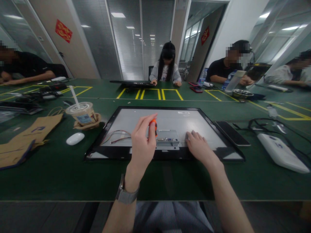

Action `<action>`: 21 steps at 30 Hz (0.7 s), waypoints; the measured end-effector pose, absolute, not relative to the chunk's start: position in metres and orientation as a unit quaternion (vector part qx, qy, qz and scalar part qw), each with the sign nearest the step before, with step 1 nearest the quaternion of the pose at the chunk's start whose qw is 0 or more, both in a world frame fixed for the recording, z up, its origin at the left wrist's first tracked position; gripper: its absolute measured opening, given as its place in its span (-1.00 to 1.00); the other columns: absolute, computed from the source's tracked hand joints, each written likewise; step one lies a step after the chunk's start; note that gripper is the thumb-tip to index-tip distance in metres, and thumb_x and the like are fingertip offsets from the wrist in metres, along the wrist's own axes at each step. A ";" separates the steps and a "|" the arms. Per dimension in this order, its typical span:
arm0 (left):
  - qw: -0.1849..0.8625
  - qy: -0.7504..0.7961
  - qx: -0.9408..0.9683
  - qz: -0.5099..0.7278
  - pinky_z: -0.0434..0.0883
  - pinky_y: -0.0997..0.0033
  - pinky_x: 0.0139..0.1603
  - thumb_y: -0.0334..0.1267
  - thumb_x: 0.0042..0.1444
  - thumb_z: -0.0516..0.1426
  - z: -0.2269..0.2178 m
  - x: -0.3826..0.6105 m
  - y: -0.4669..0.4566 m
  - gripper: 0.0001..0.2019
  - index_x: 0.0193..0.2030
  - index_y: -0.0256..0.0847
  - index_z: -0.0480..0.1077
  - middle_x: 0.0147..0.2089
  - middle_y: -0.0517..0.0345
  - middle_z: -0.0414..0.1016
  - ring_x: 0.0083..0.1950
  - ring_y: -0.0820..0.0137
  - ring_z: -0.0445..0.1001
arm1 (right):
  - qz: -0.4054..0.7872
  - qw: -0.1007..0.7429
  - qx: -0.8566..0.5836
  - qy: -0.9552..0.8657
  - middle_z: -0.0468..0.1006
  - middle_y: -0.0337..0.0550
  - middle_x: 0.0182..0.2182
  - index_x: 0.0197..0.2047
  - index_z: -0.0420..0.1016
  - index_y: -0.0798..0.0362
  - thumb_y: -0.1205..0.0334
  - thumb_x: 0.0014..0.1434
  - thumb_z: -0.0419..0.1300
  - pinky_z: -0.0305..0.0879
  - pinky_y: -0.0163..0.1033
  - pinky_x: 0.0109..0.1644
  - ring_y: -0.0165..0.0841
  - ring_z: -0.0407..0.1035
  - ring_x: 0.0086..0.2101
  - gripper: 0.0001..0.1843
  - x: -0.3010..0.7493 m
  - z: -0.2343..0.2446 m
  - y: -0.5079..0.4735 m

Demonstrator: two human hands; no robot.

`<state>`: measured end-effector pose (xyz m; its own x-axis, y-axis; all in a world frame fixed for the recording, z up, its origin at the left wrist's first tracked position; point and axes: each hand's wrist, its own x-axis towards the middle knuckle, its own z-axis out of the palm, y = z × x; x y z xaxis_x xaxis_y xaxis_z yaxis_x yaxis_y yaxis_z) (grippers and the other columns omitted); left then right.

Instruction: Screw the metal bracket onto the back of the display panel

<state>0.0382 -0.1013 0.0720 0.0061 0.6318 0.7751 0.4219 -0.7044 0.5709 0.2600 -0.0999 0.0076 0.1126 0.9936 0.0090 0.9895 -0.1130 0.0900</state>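
Pinching 1 orange-and-black tool in left hand beside 1 metal bracket; resting right hand, loosely spread, on 1 framed panel; best keeping tool upright, panel steady.

Along the near edge of the desk we count one flat panel, one left hand and one right hand, one orange-handled tool and one watch. Toward the desk's near left corner we have one cup, one straw and one white mouse. Toward the near right corner we count one black phone and one white device. Around the desk we see four other people; past its far edge, two red wall decorations.
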 end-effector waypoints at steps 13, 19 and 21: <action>0.051 0.389 0.700 0.596 0.49 0.44 -0.26 -0.38 0.26 0.11 0.071 0.039 -0.100 -0.83 -0.09 -0.18 0.50 -0.19 0.11 0.34 -0.22 0.44 0.43 | 0.029 0.031 0.748 0.662 0.20 0.24 0.31 0.32 0.19 0.24 0.28 0.40 -0.19 0.13 0.12 0.26 0.02 0.11 0.28 -0.50 0.259 0.008 -0.101; 0.076 0.391 0.702 0.590 0.49 0.46 -0.26 -0.41 0.30 0.04 0.074 0.040 -0.102 -0.79 -0.01 -0.23 0.45 -0.09 0.04 0.42 -0.18 0.44 0.47 | 0.025 0.033 0.751 0.659 0.18 0.25 0.32 0.34 0.18 0.24 0.27 0.40 -0.19 0.12 0.12 0.27 0.02 0.09 0.29 -0.49 0.258 0.010 -0.101; 0.086 0.392 0.704 0.586 0.50 0.45 -0.24 -0.40 0.30 0.03 0.074 0.040 -0.102 -0.78 0.00 -0.25 0.44 -0.07 0.03 0.45 -0.16 0.43 0.48 | 0.021 0.036 0.752 0.658 0.18 0.24 0.33 0.34 0.17 0.23 0.26 0.40 -0.19 0.11 0.11 0.27 0.00 0.08 0.29 -0.49 0.258 0.011 -0.101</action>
